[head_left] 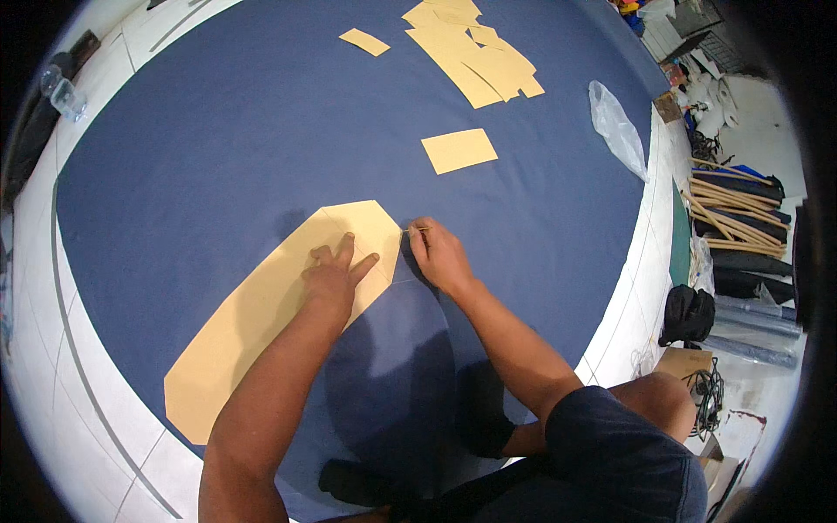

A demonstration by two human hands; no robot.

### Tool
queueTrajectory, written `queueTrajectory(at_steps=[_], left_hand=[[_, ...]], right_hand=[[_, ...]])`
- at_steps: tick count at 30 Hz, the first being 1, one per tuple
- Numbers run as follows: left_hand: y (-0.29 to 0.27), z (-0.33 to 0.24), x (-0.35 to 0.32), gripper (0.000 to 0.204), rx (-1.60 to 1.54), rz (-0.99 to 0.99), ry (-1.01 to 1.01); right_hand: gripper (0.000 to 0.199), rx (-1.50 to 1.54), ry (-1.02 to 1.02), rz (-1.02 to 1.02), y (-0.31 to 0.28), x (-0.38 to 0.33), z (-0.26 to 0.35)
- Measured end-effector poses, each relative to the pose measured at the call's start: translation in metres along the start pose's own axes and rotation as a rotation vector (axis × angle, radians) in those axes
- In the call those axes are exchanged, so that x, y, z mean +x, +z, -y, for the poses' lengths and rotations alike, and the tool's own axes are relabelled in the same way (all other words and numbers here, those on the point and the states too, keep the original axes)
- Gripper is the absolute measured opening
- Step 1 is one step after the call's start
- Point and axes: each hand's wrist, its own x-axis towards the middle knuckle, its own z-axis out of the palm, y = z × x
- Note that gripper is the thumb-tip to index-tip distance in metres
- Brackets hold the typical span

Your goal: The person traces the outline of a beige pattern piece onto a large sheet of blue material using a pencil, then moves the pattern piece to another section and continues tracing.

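A long tan paper pattern piece (253, 322) lies on dark blue cloth (218, 148) spread over the floor. My left hand (336, 272) presses flat on the pattern's upper end, fingers spread. My right hand (440, 253) sits just right of the pattern's edge and pinches a thin stick-like marker (417, 230), its tip at the pattern's corner. Faint chalk lines run along the pattern's edge on the cloth.
A small tan rectangle (459, 150) lies further out, with a smaller tan piece (364, 41) and a pile of tan pattern pieces (475, 57) beyond. A clear plastic bag (617, 129) lies at the cloth's right edge. Fabric rolls and sticks (737, 213) lie right. White tiles (52, 349) border the cloth.
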Motion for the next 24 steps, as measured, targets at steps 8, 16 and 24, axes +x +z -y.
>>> queueTrajectory(at_steps=[8,16,24], left_hand=[[0.012,0.004,0.001,0.115,0.002,-0.067,0.014],[0.016,0.004,0.002,0.121,0.013,-0.073,0.001],[0.004,0.002,0.002,0.124,0.037,0.01,0.0]], right_hand=[[0.024,0.229,0.154,-0.012,-0.004,-0.003,0.002],[0.029,0.082,-0.047,0.317,-0.017,-0.02,0.006],[0.031,0.017,-0.075,0.352,-0.014,-0.025,0.001]])
